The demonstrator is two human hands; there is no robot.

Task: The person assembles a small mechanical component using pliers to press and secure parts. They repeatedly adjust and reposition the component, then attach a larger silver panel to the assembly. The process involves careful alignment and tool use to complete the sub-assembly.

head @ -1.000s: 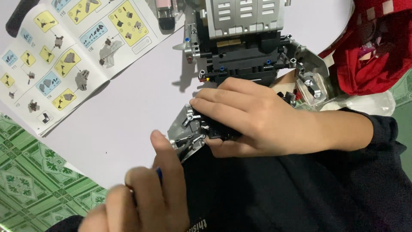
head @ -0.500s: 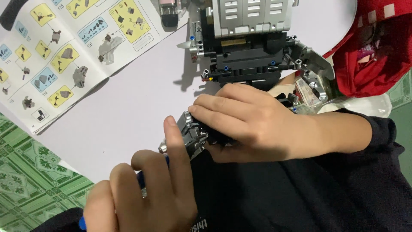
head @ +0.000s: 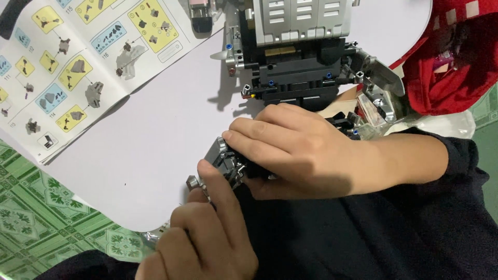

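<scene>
Here the white table (head: pixel 155 155) carries my big black-and-grey brick model (head: pixel 306 57), the instruction booklet (head: pixel 88 62) open beside it for reference. My right hand (head: pixel 306 155) closes over a small grey-black sub-assembly (head: pixel 225 163) at the table's edge, steadying it; my left hand (head: pixel 207 238), fingers curled, presses its forefinger against it.

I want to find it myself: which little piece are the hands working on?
Start at the big black and grey brick model at the top of the white table. Just below it, the right hand covers a small grey and black assembly that the left hand touches. Unlike the big model, it sits at the table's near edge.
</scene>
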